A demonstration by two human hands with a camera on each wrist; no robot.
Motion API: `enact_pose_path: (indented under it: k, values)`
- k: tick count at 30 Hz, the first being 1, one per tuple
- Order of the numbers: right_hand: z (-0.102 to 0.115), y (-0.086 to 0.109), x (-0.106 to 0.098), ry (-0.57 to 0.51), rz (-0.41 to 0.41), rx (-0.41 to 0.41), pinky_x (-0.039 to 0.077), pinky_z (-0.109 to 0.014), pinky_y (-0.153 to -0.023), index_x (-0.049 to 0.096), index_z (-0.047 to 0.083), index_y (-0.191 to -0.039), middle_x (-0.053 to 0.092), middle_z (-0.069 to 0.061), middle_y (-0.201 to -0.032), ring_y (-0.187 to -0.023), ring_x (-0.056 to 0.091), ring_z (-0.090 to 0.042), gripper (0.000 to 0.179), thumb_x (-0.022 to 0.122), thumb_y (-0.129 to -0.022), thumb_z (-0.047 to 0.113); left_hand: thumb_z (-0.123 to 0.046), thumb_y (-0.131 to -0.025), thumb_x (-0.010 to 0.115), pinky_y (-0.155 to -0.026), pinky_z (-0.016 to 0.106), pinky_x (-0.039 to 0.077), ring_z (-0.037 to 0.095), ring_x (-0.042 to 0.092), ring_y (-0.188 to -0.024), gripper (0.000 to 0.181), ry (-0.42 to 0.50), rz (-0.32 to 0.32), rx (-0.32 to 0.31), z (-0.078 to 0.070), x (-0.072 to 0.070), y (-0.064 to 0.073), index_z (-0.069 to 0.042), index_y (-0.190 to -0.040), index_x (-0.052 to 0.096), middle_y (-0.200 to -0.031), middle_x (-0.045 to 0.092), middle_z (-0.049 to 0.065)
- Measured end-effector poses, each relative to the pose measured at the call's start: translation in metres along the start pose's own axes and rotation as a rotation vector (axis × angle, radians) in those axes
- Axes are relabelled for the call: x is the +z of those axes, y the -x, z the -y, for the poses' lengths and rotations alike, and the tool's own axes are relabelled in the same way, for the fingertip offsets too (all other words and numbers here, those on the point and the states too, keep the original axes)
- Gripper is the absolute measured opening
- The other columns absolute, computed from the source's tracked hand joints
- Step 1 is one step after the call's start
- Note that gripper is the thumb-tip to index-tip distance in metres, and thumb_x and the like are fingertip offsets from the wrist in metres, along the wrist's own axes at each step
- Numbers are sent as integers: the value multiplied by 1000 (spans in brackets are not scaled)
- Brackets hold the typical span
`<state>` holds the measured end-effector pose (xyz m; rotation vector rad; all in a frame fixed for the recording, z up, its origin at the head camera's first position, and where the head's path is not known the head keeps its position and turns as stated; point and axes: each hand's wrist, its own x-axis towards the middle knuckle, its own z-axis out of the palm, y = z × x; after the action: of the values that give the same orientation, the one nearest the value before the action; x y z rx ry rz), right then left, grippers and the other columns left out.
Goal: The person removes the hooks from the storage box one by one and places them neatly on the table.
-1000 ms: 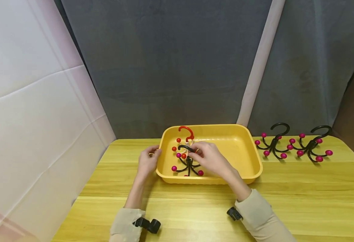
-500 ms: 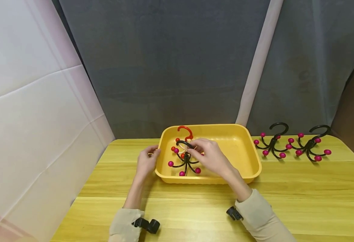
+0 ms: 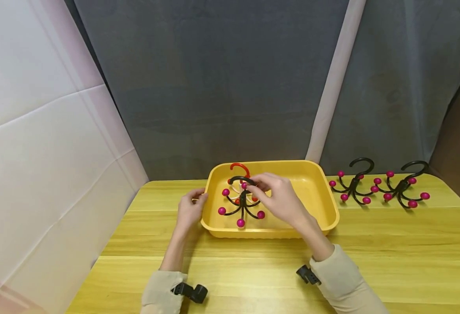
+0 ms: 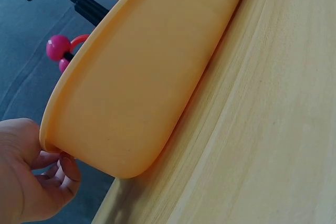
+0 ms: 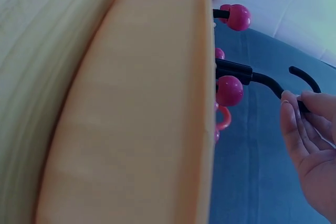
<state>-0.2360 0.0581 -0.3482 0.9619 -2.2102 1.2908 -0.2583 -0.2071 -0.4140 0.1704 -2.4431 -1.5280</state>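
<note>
My right hand (image 3: 280,199) pinches the hook of a black octopus-style hanger (image 3: 243,199) with magenta ball tips. In the right wrist view, thumb and fingers of the right hand (image 5: 315,145) meet on the curved black hook of the hanger (image 5: 235,70). The hanger is over the left part of a yellow tray (image 3: 312,234), its arms spread downward. Partly covered behind it is a hanger with a red hook (image 3: 239,166), pale arms and red balls. My left hand (image 3: 190,209) grips the tray's left rim; the left wrist view shows the left hand's (image 4: 34,174) curled fingers at that corner.
Two more black hangers, a nearer one (image 3: 353,186) and a farther one (image 3: 400,186), lie on the wooden table (image 3: 253,270) right of the tray. A grey cloth (image 3: 214,87) hangs behind the table, and a white panel (image 3: 49,152) stands at the left.
The black hanger has risen in my right hand, and its ball tips have spread into fuller view. It covers more of the red-hooked hanger. My left hand stays at the tray rim.
</note>
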Motion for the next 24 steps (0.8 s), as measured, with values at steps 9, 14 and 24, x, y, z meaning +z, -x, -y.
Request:
enact_pose_path:
  k: [9, 14, 24]
  values:
    - [5, 0, -18, 50, -70, -16, 58, -32, -73, 74, 0, -104, 72, -5, -91, -76, 69, -15, 14, 75, -91, 4, -11, -99, 63, -67, 18, 47, 28, 59, -91, 29, -1, -1, 1, 0, 0, 0, 6, -123, 68, -105, 65, 21]
    - [5, 2, -29, 81, -117, -53, 59, -33, -73, 73, -1, -105, 72, -6, -92, -76, 69, -15, 15, 75, -90, 2, -11, -99, 63, -67, 18, 47, 28, 60, -90, 29, -9, -3, 11, 0, 0, 0, 6, -122, 68, -104, 65, 21]
    - [0, 13, -51, 166, -175, -86, 58, -29, -72, 74, -1, -103, 72, -5, -91, -77, 68, -15, 19, 78, -85, -2, -10, -99, 63, -68, 20, 47, 27, 60, -88, 28, -3, -14, 17, -1, 0, 2, 7, -120, 69, -103, 66, 21]
